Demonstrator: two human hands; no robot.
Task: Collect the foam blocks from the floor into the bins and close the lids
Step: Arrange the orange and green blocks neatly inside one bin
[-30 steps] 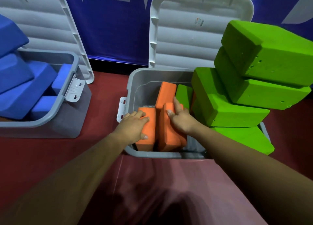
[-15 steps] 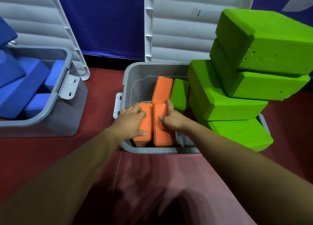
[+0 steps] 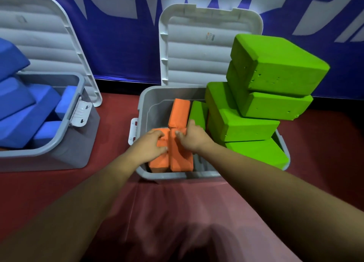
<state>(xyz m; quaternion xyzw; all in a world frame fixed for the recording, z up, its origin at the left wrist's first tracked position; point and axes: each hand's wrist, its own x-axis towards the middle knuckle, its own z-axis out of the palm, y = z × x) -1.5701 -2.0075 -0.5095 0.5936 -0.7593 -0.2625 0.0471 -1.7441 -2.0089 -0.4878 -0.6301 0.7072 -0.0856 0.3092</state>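
Observation:
A grey bin (image 3: pixel 177 175) stands open in front of me, its lid (image 3: pixel 208 51) leaning against the wall behind. Two orange foam blocks stand on end side by side at the bin's near left. My left hand (image 3: pixel 150 146) grips the top of the left orange block (image 3: pixel 159 162). My right hand (image 3: pixel 194 138) curls over the top of the right orange block (image 3: pixel 180 160). A third orange block (image 3: pixel 178 113) stands behind them. Several green blocks (image 3: pixel 271 104) are piled high over the bin's right side.
A second grey bin (image 3: pixel 65 149) at the left holds several blue blocks (image 3: pixel 23 114), with its lid (image 3: pixel 49 45) open against the wall. Red floor (image 3: pixel 114 120) lies between the bins. A blue banner (image 3: pixel 122 35) covers the wall.
Both hands have stayed on the two orange blocks and pressed them lower into the bin. My fingers now curl more over the block tops.

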